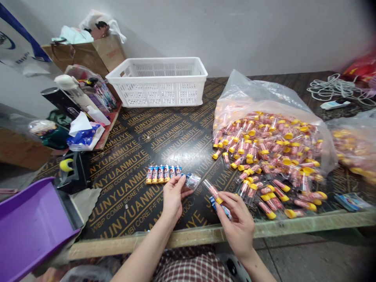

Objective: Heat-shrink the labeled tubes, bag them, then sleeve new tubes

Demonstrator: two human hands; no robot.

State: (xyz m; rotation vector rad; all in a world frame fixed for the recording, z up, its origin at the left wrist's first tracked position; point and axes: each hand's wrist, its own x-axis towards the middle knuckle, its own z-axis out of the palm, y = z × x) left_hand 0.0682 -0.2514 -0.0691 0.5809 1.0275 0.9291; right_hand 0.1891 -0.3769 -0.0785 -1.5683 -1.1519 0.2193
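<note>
My left hand (174,196) pinches a small clear plastic piece with printing (192,181); whether it is a sleeve or a tube I cannot tell. In the fingers of my right hand (235,217) is a clear tube with a yellow cap (213,190) and pink-red contents, tilted towards the left hand. A blue-and-white printed piece (226,211) shows beneath those fingers, partly hidden. Beyond my left hand, several blue-labelled tubes (161,173) stand side by side in a row. A large pile of yellow-capped tubes (273,141) spills out to the right of my hands.
Behind the pile lies its open plastic bag (249,92). A white basket (164,92) stands at the back. To the left are a tape dispenser (72,168), a purple dustpan-like tray (35,223) and bottles (67,88). Blue printed sheets (352,201) lie at the right edge.
</note>
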